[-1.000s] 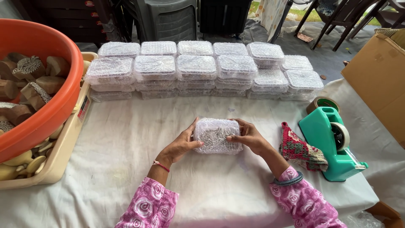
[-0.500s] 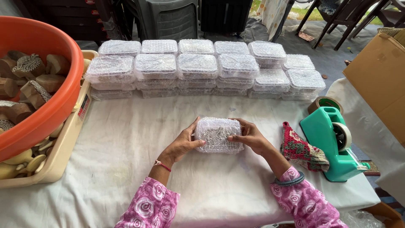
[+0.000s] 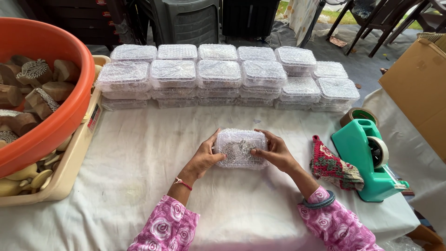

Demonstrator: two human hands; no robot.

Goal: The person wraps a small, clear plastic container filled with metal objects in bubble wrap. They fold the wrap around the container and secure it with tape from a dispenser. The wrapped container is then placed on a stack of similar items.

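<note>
On the white cloth [image 3: 139, 158], the left hand [image 3: 204, 158] and right hand [image 3: 276, 152] hold one wrapped box [image 3: 240, 148] tight, with many wrapped boxes [image 3: 223, 74] already stacked behind it.

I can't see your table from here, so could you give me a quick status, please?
Left hand and right hand grip the ends of a clear bubble-wrapped plastic box. Box rests on white cloth. Nothing obstructing it.
</note>
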